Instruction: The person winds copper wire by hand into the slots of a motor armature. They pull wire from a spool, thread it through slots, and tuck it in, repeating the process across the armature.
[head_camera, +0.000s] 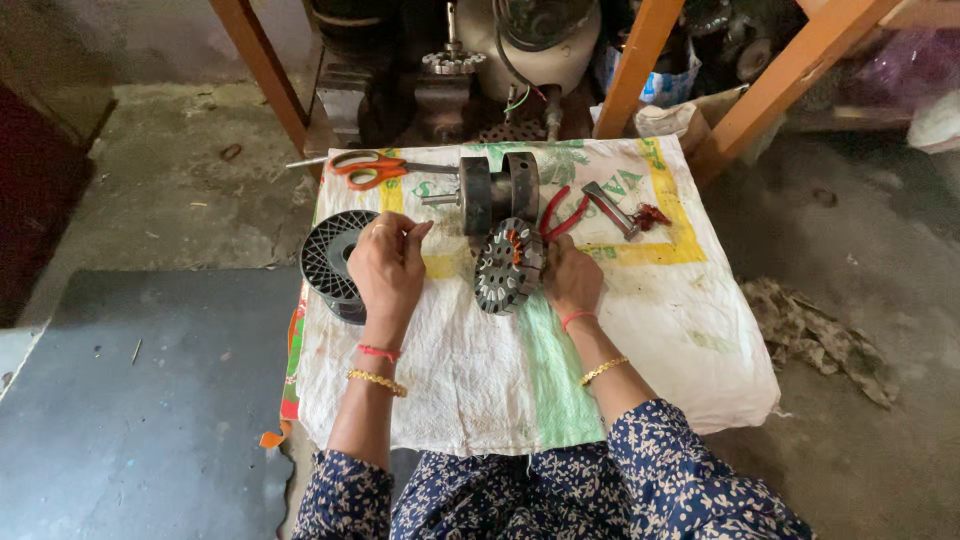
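Only one view, from a camera worn on the head, looking steeply down and a little forward. Near enough to show both forearms from the patterned sleeves up to the left hand (388, 268) and right hand (572, 280), in the middle of the frame. White sack cloth (470, 370) on a low table filling the centre; grey floor at both sides; orange wooden legs (640, 60) and dark machine parts along the top edge.

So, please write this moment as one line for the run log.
left hand: raised, fingers pinched beside black spool | right hand: holds round stator upright on cloth | behind: motor, scissors, red pliers
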